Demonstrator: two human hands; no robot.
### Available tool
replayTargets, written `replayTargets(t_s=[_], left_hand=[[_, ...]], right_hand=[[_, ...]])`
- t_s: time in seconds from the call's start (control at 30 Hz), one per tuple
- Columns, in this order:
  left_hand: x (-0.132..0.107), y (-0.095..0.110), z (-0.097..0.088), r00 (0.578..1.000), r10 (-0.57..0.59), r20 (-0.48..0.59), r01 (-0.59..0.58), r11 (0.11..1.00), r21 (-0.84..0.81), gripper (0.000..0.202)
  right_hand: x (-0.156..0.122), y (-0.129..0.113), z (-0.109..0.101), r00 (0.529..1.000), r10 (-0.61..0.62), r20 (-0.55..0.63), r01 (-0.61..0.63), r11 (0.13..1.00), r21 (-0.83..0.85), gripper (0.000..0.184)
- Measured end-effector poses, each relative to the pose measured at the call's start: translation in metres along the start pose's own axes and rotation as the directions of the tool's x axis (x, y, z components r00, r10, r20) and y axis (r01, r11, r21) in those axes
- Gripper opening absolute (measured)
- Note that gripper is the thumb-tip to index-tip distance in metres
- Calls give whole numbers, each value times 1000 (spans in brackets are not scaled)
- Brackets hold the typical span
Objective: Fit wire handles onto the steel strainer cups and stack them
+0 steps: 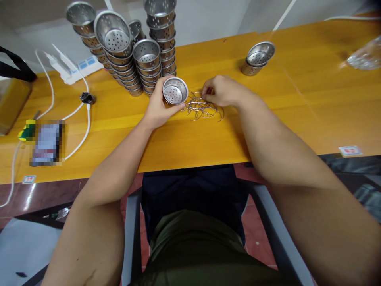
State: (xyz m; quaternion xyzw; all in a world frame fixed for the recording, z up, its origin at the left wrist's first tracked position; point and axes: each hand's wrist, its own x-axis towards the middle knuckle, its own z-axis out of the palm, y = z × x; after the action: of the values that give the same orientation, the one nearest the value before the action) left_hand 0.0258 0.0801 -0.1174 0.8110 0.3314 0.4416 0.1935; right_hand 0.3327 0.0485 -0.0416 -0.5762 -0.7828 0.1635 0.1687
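Note:
My left hand (157, 106) is closed around a small perforated steel cup (175, 90), held just above the yellow wooden table (190, 135). Right of the cup lies a loose pile of thin wire handles (202, 109). My right hand (220, 90) rests on the far side of that pile, its fingers pinched together at the wires; what they grip is too small to make out. Behind my left hand rise several stacks of the same steel cups (135, 47).
Two nested cups (258, 58) stand apart at the back right. A clear plastic bag (364, 57) lies at the far right edge. A white power strip (74, 67), white cables (85, 133) and a blurred package (47, 142) occupy the left.

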Motion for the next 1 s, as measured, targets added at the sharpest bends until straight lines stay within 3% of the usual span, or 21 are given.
replayTargets(t_s=[0.27, 0.57, 0.67, 0.8, 0.9, 1.0], left_hand=[[1, 2, 0, 1000, -1, 8, 1, 1000, 22, 114], [-1, -3, 0, 999, 26, 19, -26, 999, 18, 115], [-1, -5, 0, 999, 33, 4, -33, 999, 10, 117], [-1, -10, 1, 996, 84, 0, -84, 996, -5, 120], [-1, -11, 2, 996, 88, -5, -88, 996, -11, 119], [-1, -10, 2, 995, 98, -25, -99, 995, -35, 120]], right_hand=[[-10, -9, -19, 999, 1, -44, 3, 994, 107, 31], [-15, -12, -25, 994, -5, -105, 28, 975, 220, 27], [-18, -13, -24, 996, -17, -87, 47, 935, 352, 23], [-21, -22, -17, 993, 28, -111, 40, 825, 564, 31], [-20, -29, -10, 990, 57, -127, 32, 793, 608, 35], [-18, -32, -6, 993, 46, -109, 31, 786, 617, 20]])
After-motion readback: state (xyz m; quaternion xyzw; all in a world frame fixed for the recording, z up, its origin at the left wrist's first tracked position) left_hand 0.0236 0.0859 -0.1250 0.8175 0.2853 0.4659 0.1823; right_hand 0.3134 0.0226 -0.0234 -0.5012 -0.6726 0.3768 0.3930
